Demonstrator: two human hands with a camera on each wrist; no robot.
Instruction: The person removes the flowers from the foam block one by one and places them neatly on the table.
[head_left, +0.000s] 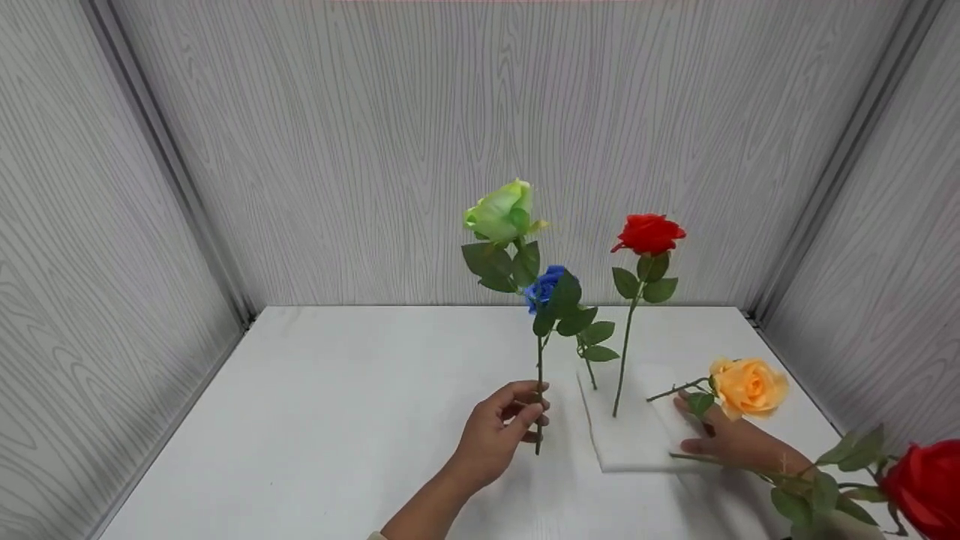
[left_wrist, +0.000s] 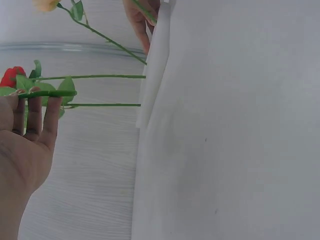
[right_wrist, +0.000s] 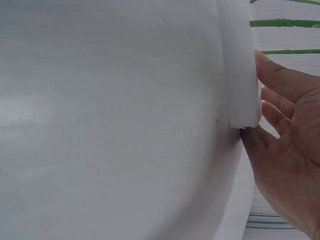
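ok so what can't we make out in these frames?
- Blue rose: head view, partly hidden by leaves.
- Near red rose: head view, cut off by the right edge.
- Right hand: head view, partly behind the yellow rose.
- Upright red rose: head view, stem's lower tip hidden in the white block.
- Green stems: right wrist view, blooms cut off by the right edge.

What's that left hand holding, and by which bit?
The left hand holds the pale green rose by the lower stem, near its end.
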